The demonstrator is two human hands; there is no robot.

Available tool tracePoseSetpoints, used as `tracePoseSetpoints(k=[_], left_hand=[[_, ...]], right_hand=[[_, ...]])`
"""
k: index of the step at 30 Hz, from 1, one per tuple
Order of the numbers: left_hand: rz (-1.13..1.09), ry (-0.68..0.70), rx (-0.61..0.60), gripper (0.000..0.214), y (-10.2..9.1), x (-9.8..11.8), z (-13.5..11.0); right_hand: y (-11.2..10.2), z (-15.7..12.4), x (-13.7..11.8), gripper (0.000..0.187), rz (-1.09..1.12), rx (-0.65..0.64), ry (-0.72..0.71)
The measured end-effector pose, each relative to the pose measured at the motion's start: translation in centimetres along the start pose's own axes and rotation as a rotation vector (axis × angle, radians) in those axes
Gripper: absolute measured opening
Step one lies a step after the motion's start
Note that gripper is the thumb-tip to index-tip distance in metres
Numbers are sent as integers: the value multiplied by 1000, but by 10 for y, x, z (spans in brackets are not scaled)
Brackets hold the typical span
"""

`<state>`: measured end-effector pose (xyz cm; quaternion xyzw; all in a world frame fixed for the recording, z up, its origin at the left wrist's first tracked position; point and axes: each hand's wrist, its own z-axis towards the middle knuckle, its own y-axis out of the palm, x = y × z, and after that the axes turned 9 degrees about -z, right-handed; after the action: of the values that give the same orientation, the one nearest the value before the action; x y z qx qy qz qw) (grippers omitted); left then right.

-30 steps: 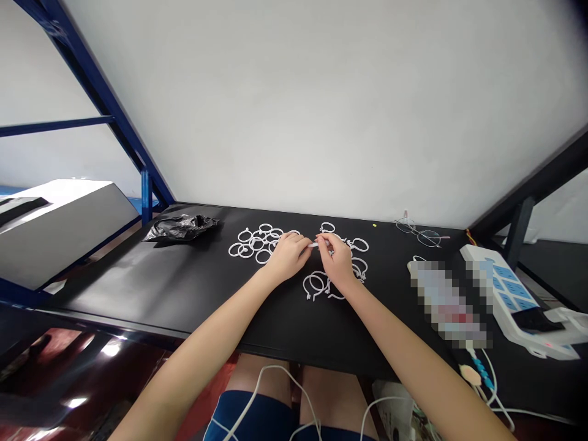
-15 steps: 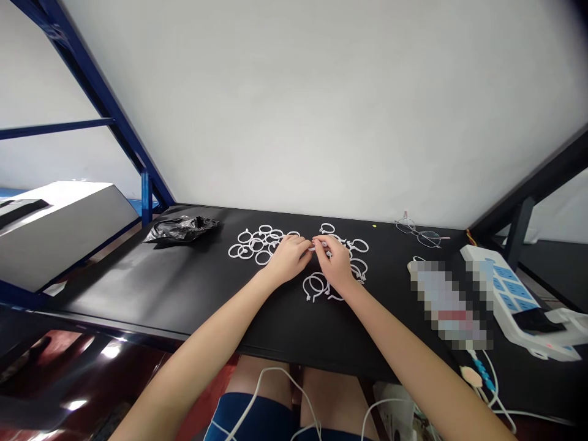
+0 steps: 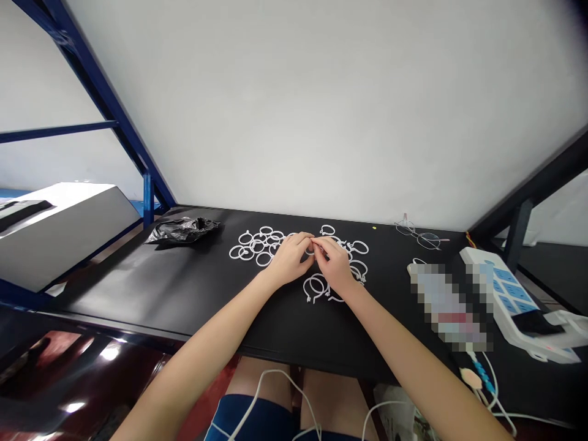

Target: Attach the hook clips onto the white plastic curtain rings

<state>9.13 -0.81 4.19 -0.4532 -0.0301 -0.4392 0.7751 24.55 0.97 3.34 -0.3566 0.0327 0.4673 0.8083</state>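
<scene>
My left hand [image 3: 291,257] and my right hand [image 3: 332,261] meet over the middle of the black table, fingertips pinched together around one white plastic ring [image 3: 309,251]. Fingers cover most of that ring. To the left of my left hand lies a cluster of white rings [image 3: 263,265] that look closed, each with a small knob. Around my right hand are more white rings [image 3: 367,248]; several of these gape at the end, with small tabs there. Two of them overlap just below my hands.
A crumpled black plastic bag [image 3: 182,230] lies at the back left. Glasses [image 3: 428,241] rest near the wall. On the right are a pixelated, phone-like object [image 3: 448,306], a white power strip [image 3: 505,294] and cables. A blue metal frame [image 3: 147,199] stands left.
My fingertips have drawn closer together on the ring, and it has turned so that a curved part now shows between my hands. The ring clusters lie as before.
</scene>
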Motion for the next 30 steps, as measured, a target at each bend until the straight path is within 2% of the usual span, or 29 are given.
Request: tracePoseSetpoints(k=[5, 8, 10, 17, 30], left_hand=[[-74, -33, 26, 31, 3, -1, 0], [-91, -35, -11, 49, 3, -1, 1], [-110, -30, -47, 54, 2, 0, 1], [-172, -59, -37, 19, -1, 3, 3], [-231, -160, -43, 10, 0, 1, 1]], right_hand=[[0, -1, -4, 10, 16, 3, 36], [1, -2, -7, 9, 35, 23, 40], [2, -4, -9, 10, 28, 23, 22], [4, -9, -12, 17, 18, 11, -12], [0, -4, -21, 11, 175, -19, -77]])
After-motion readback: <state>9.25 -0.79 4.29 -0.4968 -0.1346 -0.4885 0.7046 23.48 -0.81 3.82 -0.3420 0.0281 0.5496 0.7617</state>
